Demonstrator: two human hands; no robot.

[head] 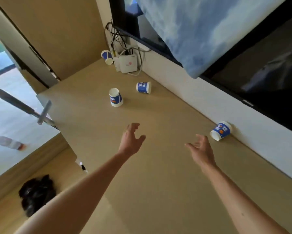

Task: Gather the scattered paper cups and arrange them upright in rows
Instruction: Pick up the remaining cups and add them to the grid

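While paper cups [115,97] lie scattered, left hand [131,141] and right hand [201,149] hover, fingers [135,126] spread.

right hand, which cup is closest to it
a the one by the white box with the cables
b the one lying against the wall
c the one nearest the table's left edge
b: the right hand, open and empty, is just short of the cup lying on its side against the wall. No other cup lies as near.
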